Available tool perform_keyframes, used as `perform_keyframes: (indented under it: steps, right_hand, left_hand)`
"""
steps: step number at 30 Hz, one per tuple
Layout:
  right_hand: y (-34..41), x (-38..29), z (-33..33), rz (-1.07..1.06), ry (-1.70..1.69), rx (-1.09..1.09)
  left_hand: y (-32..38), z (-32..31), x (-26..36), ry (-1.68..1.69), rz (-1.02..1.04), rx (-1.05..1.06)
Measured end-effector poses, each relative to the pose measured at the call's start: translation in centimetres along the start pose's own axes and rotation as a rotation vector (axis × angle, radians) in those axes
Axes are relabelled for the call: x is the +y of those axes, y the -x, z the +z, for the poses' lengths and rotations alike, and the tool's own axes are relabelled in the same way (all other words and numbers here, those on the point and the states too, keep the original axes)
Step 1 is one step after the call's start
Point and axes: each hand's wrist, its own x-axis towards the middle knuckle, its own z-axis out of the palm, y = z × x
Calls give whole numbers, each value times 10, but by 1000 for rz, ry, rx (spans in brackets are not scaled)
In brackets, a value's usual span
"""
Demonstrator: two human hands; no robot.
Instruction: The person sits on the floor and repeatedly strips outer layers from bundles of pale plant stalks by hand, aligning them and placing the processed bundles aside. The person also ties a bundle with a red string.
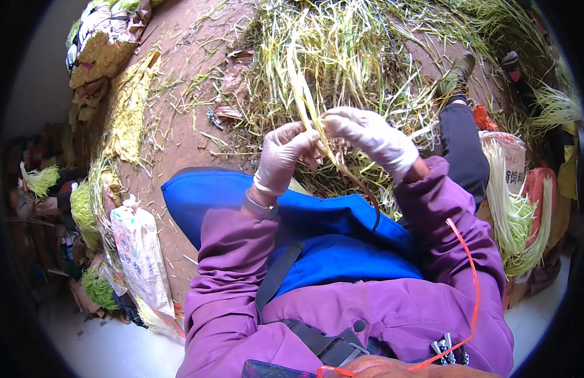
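My left hand (284, 153), in a thin whitish glove, grips a pale leafy stalk (299, 92) between thumb and fingers. The stalk slants up and away, over the heap of leaves. From the other side, the bent fingers of my right hand (372, 137), also gloved, pinch at the same stalk; their tips are partly hidden. Below the hands, the stalk's lower end turns brown, and a thin dark withered strip (367, 193) hangs from it over a blue apron (339, 257) on my lap.
A heap of loose green and straw-coloured leaves (358, 61) covers the ground ahead. Bundled pale stalks (502, 203) lie by a printed sack (507, 141) at right. At left are a white woven sack (140, 255) and a yellow sheet (131, 108). Another person's shoe (510, 61) shows at upper right.
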Motion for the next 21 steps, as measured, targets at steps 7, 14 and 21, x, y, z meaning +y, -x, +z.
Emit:
perform_keyframes:
  steps: [7, 14, 21]
  right_hand:
    - [-27, 27, 20, 14, -821, 290]
    - [-19, 50, -62, -44, -1078, 485]
    - [23, 121, -258, -95, -611, 1013]
  left_hand:
    - [-5, -9, -4, 201, 109, 162]
    - [-7, -69, 20, 823, 324, 218]
    - [17, -146, 49, 927, 524, 293]
